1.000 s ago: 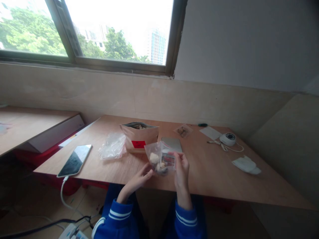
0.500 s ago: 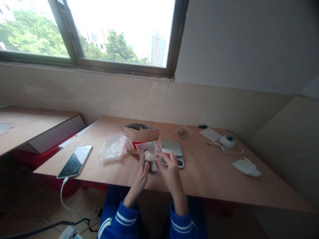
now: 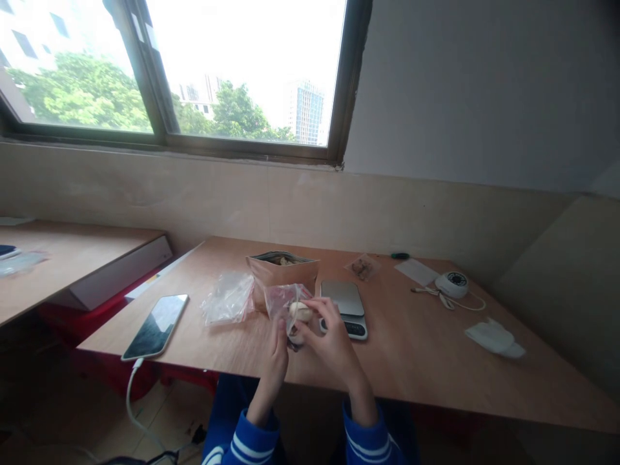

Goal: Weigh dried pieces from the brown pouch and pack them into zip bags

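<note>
Above the table's front edge, a small clear zip bag point(image 3: 278, 297) is held between my two hands. My left hand point(image 3: 275, 354) grips its lower left side, thumb up. The fingers of my right hand point(image 3: 335, 337) close round a pale, rounded piece point(image 3: 301, 312) that looks like a dried mushroom, at the bag's right side. Whether that piece is inside the film or at its mouth, I cannot tell. Darker bits show low in the bag. Just behind stands an open brown paper pouch point(image 3: 265, 276) with pale dried pieces inside.
A kitchen scale point(image 3: 343, 298) sits right of the pouch, a filled small bag point(image 3: 362, 266) behind it. Clear bags point(image 3: 228, 298) and a cabled phone point(image 3: 155, 328) lie left. Rightward are a white dome camera point(image 3: 451, 284), a crumpled tissue point(image 3: 495, 338) and a green-handled tool point(image 3: 400, 256).
My right hand has moved from the bag's upper edge onto the pale piece, its fingers now round it. The whole view has shifted slightly, with things appearing lower and further right.
</note>
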Motion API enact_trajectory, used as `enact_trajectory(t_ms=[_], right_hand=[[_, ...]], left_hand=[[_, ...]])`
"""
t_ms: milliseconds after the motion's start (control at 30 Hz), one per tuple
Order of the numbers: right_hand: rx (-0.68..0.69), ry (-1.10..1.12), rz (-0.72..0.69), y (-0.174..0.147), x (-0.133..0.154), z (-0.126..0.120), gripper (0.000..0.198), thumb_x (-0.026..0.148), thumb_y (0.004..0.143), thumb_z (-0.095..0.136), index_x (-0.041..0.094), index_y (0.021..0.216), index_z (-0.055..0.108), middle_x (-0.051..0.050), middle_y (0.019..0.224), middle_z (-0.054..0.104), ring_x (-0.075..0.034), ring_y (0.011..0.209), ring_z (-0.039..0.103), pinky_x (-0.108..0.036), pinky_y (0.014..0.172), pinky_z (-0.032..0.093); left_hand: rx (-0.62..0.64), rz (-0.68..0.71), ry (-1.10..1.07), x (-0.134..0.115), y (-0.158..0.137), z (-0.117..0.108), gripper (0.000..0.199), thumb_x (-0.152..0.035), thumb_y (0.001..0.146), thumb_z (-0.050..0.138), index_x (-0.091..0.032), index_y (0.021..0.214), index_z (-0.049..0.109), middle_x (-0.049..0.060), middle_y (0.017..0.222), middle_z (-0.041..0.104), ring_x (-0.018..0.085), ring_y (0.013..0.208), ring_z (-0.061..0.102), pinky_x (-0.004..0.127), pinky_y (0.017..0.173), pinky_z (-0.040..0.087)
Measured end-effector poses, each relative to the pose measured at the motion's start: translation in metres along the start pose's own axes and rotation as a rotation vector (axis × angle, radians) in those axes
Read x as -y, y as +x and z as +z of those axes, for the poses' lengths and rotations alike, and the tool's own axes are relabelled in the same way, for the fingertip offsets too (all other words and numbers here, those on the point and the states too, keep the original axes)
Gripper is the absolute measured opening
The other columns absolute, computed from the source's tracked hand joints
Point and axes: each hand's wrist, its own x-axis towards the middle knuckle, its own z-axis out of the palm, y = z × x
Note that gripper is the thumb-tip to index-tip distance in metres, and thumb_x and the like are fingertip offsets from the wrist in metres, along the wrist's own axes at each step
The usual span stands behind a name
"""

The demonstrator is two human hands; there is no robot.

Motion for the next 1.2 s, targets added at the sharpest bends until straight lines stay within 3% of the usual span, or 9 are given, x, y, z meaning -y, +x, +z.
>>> enact_trajectory(t_ms=[133, 267, 500, 633, 733, 867, 967, 1133, 1200], right_hand=[[0.048, 0.135, -0.053, 0.024, 0.017, -0.020, 0.030, 0.024, 0.081, 0.061, 0.023, 0.111, 0.062, -0.004, 0.108, 0.064, -0.019, 0.100, 0.061, -0.031, 0.089, 0.049], [0.001, 0.186, -0.093, 0.063, 0.034, -0.027, 0.038, 0.033, 0.084, 0.059, 0.024, 0.121, 0.055, -0.003, 0.108, 0.066, -0.018, 0.097, 0.063, -0.030, 0.086, 0.050], [0.103, -0.229, -0.329, 0.111, 0.033, -0.008, 0.018, 0.033, 0.087, 0.060, 0.025, 0.102, 0.064, -0.002, 0.098, 0.066, -0.019, 0.098, 0.058, -0.034, 0.090, 0.046], [0.135, -0.434, -0.389, 0.115, 0.021, -0.005, 0.017, 0.031, 0.091, 0.055, 0.022, 0.093, 0.069, -0.010, 0.120, 0.058, -0.025, 0.115, 0.050, -0.043, 0.102, 0.039], [0.120, -0.498, -0.407, 0.114, 0.013, -0.006, 0.024, 0.032, 0.095, 0.048, 0.026, 0.103, 0.069, -0.009, 0.132, 0.050, -0.025, 0.121, 0.047, -0.046, 0.103, 0.038], [0.123, -0.518, -0.454, 0.113, 0.005, -0.008, 0.034, 0.039, 0.097, 0.042, 0.025, 0.090, 0.072, -0.007, 0.134, 0.050, -0.024, 0.121, 0.047, -0.045, 0.103, 0.039], [0.105, -0.540, -0.430, 0.114, 0.000, -0.008, 0.041, 0.041, 0.097, 0.039, 0.024, 0.078, 0.071, -0.008, 0.128, 0.056, -0.026, 0.120, 0.047, -0.048, 0.104, 0.038], [-0.042, -0.345, -0.419, 0.105, 0.012, -0.012, 0.023, 0.028, 0.094, 0.047, 0.023, 0.094, 0.070, -0.009, 0.123, 0.057, -0.024, 0.117, 0.050, -0.045, 0.104, 0.038], [0.007, -0.155, -0.381, 0.096, 0.023, -0.015, 0.022, 0.023, 0.092, 0.047, 0.022, 0.097, 0.068, -0.008, 0.110, 0.062, -0.021, 0.108, 0.057, -0.040, 0.099, 0.044]], left_hand=[[-0.106, -0.052, -0.124, -0.010, 0.005, 0.001, 0.067, -0.072, 0.075, 0.051, -0.017, 0.112, 0.059, 0.005, 0.080, 0.067, 0.014, 0.058, 0.057, 0.023, 0.046, 0.042], [-0.149, -0.020, -0.166, -0.021, 0.005, -0.005, 0.069, -0.074, 0.074, 0.050, -0.019, 0.115, 0.057, 0.003, 0.077, 0.066, 0.014, 0.058, 0.058, 0.023, 0.050, 0.046], [-0.179, -0.036, -0.176, -0.025, 0.005, -0.013, 0.073, -0.074, 0.070, 0.054, -0.017, 0.116, 0.057, 0.004, 0.080, 0.066, 0.015, 0.062, 0.061, 0.024, 0.051, 0.047], [-0.196, -0.038, -0.197, -0.029, 0.004, -0.014, 0.069, -0.071, 0.073, 0.054, -0.018, 0.117, 0.057, 0.003, 0.079, 0.067, 0.015, 0.064, 0.061, 0.024, 0.053, 0.048], [-0.200, -0.029, -0.207, -0.031, 0.004, -0.016, 0.067, -0.069, 0.075, 0.055, -0.017, 0.116, 0.058, 0.004, 0.078, 0.067, 0.016, 0.065, 0.061, 0.024, 0.053, 0.047], [-0.152, -0.028, -0.246, -0.027, 0.005, -0.017, 0.066, -0.067, 0.076, 0.056, -0.018, 0.118, 0.058, 0.005, 0.082, 0.068, 0.017, 0.068, 0.062, 0.026, 0.056, 0.048], [-0.079, -0.026, -0.324, -0.023, 0.005, -0.019, 0.058, -0.060, 0.079, 0.055, -0.021, 0.123, 0.056, 0.008, 0.101, 0.068, 0.020, 0.078, 0.065, 0.030, 0.061, 0.051], [0.030, -0.069, -0.374, -0.022, 0.002, -0.018, 0.053, -0.039, 0.073, 0.064, -0.022, 0.122, 0.056, 0.010, 0.115, 0.065, 0.027, 0.099, 0.063, 0.038, 0.077, 0.052], [0.041, -0.073, -0.365, -0.024, 0.002, -0.015, 0.054, -0.034, 0.072, 0.066, -0.023, 0.124, 0.055, 0.009, 0.119, 0.063, 0.027, 0.105, 0.062, 0.038, 0.082, 0.051]])
